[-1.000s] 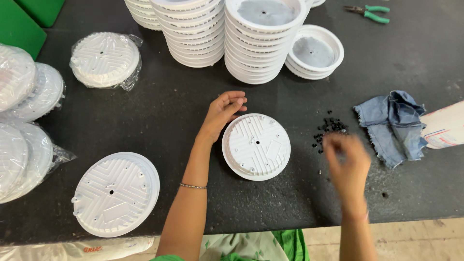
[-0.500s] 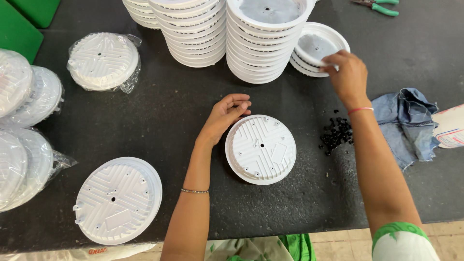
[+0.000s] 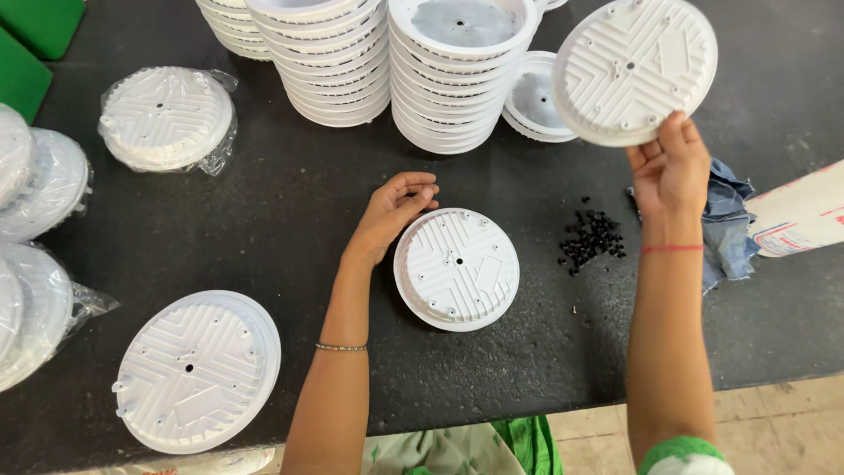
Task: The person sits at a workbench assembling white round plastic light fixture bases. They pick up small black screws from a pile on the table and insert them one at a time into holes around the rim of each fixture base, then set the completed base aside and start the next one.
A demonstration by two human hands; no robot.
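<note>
A black table (image 3: 264, 211) fills the frame, with stacks of white discs (image 3: 457, 79) along its top. My right hand (image 3: 670, 171), raised at upper right, pinches the lower rim of a ribbed white disc (image 3: 633, 66), tilted off the table. My left hand (image 3: 391, 211), fingers loosely curled and holding nothing, rests at centre against the upper left rim of a second ribbed disc (image 3: 457, 268), lying flat to the lower left of the raised one.

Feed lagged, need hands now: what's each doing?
Left hand: open, touching flat white ribbed plastic disc.
Right hand: gripping raised white ribbed plastic disc.
</note>
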